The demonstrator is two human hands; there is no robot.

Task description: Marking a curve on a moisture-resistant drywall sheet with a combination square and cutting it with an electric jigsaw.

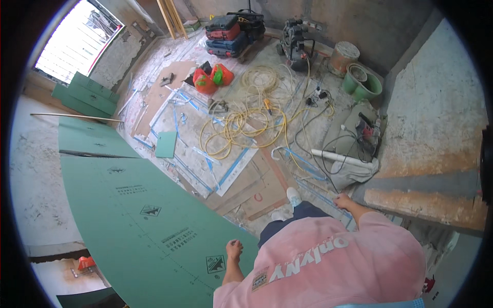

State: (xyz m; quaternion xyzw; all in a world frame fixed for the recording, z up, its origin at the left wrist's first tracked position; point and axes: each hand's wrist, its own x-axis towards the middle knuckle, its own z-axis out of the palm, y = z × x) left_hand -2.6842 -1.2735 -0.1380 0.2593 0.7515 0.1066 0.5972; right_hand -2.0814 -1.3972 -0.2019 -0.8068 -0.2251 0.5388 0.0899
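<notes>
2 bare hands show either side of a pink shirt. The left hand has curled fingers in front of the large green board at near left; I cannot tell whether they touch it. The right hand is nearest a white pipe; its fingers' state I cannot tell. Farther off, 2 red bags rest on the floor.

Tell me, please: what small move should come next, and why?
Perhaps step carefully around the yellow hose: its loose loops lie ahead of your white shoe, and the big green board by your left hand seems to narrow that side.
</notes>
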